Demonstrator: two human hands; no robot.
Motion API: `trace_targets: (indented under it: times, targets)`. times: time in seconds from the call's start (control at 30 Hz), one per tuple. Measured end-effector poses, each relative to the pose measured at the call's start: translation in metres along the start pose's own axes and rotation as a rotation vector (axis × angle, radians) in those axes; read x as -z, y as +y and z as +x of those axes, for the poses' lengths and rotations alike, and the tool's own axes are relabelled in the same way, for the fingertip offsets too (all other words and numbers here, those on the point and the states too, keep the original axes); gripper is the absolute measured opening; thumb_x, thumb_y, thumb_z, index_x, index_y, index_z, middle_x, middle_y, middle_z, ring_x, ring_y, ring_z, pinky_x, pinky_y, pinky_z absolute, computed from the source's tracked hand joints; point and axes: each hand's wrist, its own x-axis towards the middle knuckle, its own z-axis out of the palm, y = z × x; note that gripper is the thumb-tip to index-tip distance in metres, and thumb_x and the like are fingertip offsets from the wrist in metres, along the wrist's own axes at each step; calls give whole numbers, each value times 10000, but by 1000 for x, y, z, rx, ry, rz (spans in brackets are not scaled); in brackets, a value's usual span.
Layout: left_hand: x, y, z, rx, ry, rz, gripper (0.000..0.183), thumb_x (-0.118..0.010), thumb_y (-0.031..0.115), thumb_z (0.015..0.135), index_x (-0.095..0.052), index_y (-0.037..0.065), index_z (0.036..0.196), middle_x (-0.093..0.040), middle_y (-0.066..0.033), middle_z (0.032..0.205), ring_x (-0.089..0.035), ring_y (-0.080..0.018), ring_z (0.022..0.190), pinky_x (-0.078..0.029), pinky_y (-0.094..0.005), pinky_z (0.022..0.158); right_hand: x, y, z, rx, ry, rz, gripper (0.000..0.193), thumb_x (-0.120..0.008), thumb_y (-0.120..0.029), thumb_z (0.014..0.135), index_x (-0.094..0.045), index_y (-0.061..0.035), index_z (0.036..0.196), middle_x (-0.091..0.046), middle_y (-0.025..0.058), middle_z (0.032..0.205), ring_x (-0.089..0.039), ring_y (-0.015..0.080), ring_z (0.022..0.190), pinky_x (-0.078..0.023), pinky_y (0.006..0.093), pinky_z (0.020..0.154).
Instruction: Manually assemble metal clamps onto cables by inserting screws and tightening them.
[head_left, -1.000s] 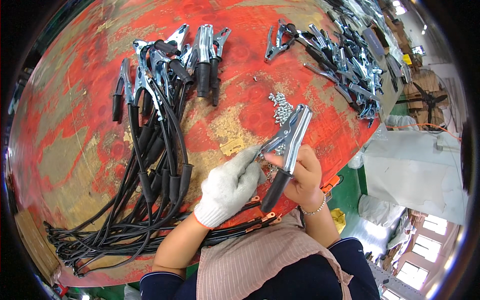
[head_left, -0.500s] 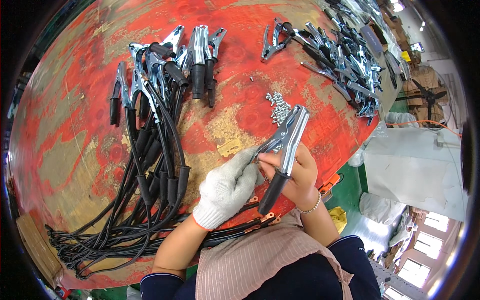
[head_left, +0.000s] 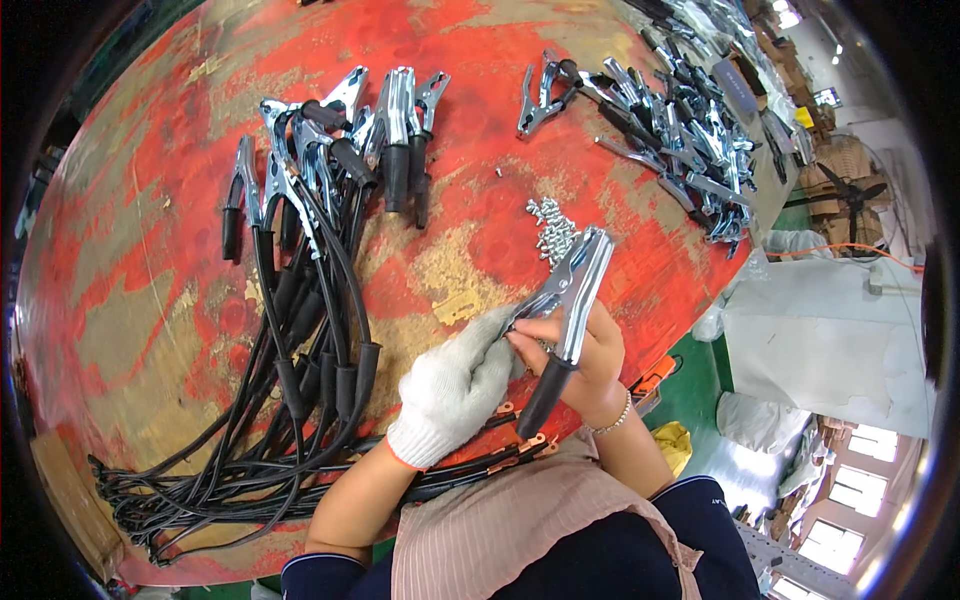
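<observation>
Head-worn fisheye view, close above a worn red-and-tan painted tabletop (head_left: 490, 215).
The camera, the left of a side-by-side pair, sits on the wearer's head over the tabletop's near edge, facing steeply down and across its surface. The left hand in a white knitted glove (head_left: 450, 385) and the bare right hand (head_left: 595, 365) appear at close range above the tabletop's near part; the striped dusty-pink cloth garment (head_left: 500, 530) lies below its near edge. The wide lens bows the tabletop's edges and reaches bright rectangular windows (head_left: 857, 491) well off to its right.
</observation>
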Motion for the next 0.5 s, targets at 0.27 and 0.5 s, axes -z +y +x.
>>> trace_targets:
  times: [0.27, 0.5]
  targets:
    - [0, 4, -2, -59, 43, 85, 334, -547, 132, 900, -586, 100, 1231, -686, -123, 758, -702, -275, 712, -537, -356, 630, 6, 2, 1, 34, -68, 79, 276, -832, -59, 643, -722, -76, 896, -604, 70, 782, -586, 225, 666, -458, 323, 557]
    - [3, 11, -2, -25, 18, 90, 340, -532, 121, 908, -579, 99, 1244, -680, -125, 751, -698, -258, 674, -535, -350, 600, -2, 0, 1, -22, 16, 72, 252, -837, -91, 634, -706, -76, 849, -613, 76, 788, -594, 231, 664, -463, 327, 564]
